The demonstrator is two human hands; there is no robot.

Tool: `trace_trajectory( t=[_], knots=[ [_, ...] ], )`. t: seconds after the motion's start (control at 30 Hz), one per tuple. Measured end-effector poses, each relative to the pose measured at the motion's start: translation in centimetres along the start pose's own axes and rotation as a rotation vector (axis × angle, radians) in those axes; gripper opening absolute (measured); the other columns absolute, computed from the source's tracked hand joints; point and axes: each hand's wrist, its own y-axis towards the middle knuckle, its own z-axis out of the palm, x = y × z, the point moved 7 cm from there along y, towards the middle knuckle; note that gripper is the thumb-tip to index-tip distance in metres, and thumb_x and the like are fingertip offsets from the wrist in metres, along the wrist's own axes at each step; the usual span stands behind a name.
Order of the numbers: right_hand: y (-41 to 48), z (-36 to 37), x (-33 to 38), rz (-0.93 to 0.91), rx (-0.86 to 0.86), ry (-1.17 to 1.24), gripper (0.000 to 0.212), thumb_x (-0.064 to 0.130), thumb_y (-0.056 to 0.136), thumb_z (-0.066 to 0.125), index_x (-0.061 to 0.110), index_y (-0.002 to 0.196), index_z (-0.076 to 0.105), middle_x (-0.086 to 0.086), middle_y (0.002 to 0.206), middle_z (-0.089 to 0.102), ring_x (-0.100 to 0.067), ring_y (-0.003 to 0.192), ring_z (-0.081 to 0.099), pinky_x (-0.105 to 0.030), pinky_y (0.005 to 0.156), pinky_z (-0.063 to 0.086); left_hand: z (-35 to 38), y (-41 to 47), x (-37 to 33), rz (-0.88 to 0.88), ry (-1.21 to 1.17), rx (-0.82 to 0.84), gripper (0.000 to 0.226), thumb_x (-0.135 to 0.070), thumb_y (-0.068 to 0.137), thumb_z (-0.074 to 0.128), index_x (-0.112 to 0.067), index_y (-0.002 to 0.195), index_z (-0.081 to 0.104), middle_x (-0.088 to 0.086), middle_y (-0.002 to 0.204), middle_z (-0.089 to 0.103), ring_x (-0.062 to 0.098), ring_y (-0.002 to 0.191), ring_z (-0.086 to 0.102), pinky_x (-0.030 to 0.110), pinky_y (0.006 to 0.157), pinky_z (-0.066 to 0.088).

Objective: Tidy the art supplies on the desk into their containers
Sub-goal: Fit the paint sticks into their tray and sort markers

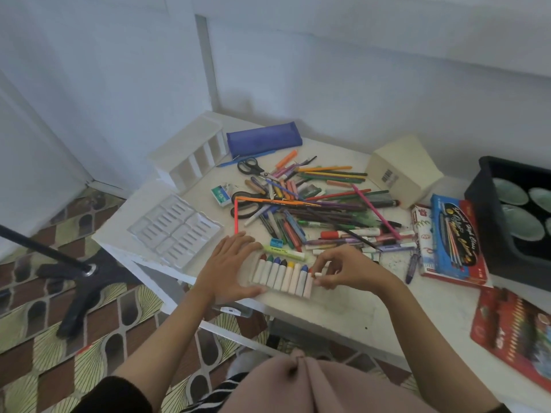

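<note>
Crayon row [280, 275] sits at near bench [343, 308] edge, sticks' long axes pointing away from us. Our left hand [228, 268], fingers straight, braces row's left end; our right hand [343, 268] pinches end crayon [310, 281] at row's right end.

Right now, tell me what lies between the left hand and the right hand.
Head view: a row of crayons. The left hand touches its left end; the right hand pinches the end crayon.

Table [328, 311]: white.
Middle: pens [313, 204] heaped, scissors [250, 166].
Front edge: crayons [283, 274] in a row.
Far edge: pouch [264, 140], rack [190, 156].
Left corner: tray [176, 231].
Right edge: boxes [453, 242].
</note>
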Motion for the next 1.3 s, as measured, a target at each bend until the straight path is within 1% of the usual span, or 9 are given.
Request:
trace_trajectory(
  t=[0.1,0.2,0.37,0.5,0.63,0.87,1.0,1.13,1.3],
  knots=[
    [0.0,-0.1,0.0,0.014,0.002,-0.011,0.015,0.019,0.076,0.077,0.010,0.087,0.072,0.009,0.069,0.071,-0.018,0.066,0.069,-0.030,0.067,0.058,0.0,0.1,0.0,-0.004,-0.005,0.001,0.092,-0.089,0.069,0.037,-0.029,0.138,0.039,-0.002,0.145,0.036,0.015,0.142,0.015,0.037,0.116,0.005],
    [0.0,-0.5,-0.1,0.007,-0.024,0.015,0.012,0.026,0.078,0.074,0.015,0.082,0.073,0.000,0.077,0.072,-0.017,0.066,0.069,-0.029,0.067,0.058,0.0,0.0,-0.1,-0.007,0.005,0.003,0.092,-0.089,0.068,0.037,-0.029,0.138,0.039,-0.002,0.145,0.036,0.015,0.142,0.015,0.037,0.116,0.005],
    [0.4,0.2,-0.8,0.005,0.006,-0.046,0.007,0.016,0.077,0.076,0.013,0.083,0.074,-0.002,0.091,0.068,-0.017,0.071,0.068,-0.027,0.067,0.058,0.1,0.1,0.0,-0.014,0.012,0.000,0.093,-0.090,0.068,0.036,-0.028,0.138,0.039,-0.002,0.145,0.037,0.017,0.142,0.017,0.039,0.116,0.009],
    [1.0,1.2,-1.2,-0.004,0.035,-0.224,0.009,0.014,0.077,0.076,0.023,0.077,0.072,0.003,0.096,0.064,-0.009,0.075,0.063,-0.022,0.067,0.055,0.0,0.1,0.0,-0.012,0.019,-0.006,0.091,-0.089,0.068,0.037,-0.028,0.137,0.040,-0.002,0.144,0.037,0.017,0.141,0.018,0.039,0.116,0.010],
    [1.3,1.4,-1.3,-0.024,0.005,-0.300,0.010,0.013,0.076,0.076,0.022,0.078,0.072,0.003,0.095,0.061,-0.009,0.076,0.061,-0.020,0.067,0.053,0.0,0.1,-0.1,0.004,0.027,-0.011,0.087,-0.083,0.069,0.043,-0.029,0.136,0.039,-0.001,0.142,0.039,0.017,0.139,0.019,0.042,0.115,0.016],
    [1.7,1.3,-1.6,-0.009,-0.035,-0.369,0.014,0.015,0.075,0.077,0.021,0.084,0.068,0.010,0.093,0.049,-0.008,0.075,0.057,-0.017,0.066,0.051,-0.1,0.1,-0.1,0.016,0.025,-0.027,0.087,-0.084,0.069,0.044,-0.028,0.135,0.041,-0.002,0.141,0.039,0.016,0.139,0.020,0.036,0.114,0.012],
    [1.8,1.1,-1.8,-0.004,-0.038,-0.367,0.022,0.014,0.073,0.079,0.021,0.086,0.062,0.006,0.091,0.053,-0.009,0.075,0.056,-0.016,0.064,0.049,-0.1,0.0,-0.1,0.010,0.024,-0.022,0.087,-0.085,0.069,0.042,-0.028,0.136,0.040,-0.002,0.142,0.038,0.016,0.141,0.018,0.037,0.114,0.010],
    [1.9,1.0,-2.0,0.000,-0.034,-0.352,0.024,0.016,0.072,0.080,0.019,0.088,0.062,0.008,0.086,0.054,-0.005,0.069,0.051,-0.008,0.058,0.044,-0.1,0.0,-0.1,0.011,0.021,-0.019,0.087,-0.086,0.069,0.040,-0.029,0.136,0.039,-0.002,0.143,0.038,0.016,0.142,0.014,0.038,0.115,0.008],
    [2.0,0.9,-2.0,0.007,-0.039,-0.336,0.022,0.016,0.073,0.079,0.020,0.087,0.062,0.009,0.086,0.054,-0.005,0.069,0.050,-0.009,0.059,0.045,-0.1,0.1,0.1,-0.012,0.029,-0.026,0.085,-0.085,0.070,0.040,-0.033,0.138,0.037,-0.001,0.148,0.031,0.014,0.144,0.007,0.037,0.115,0.006]
  ],
)
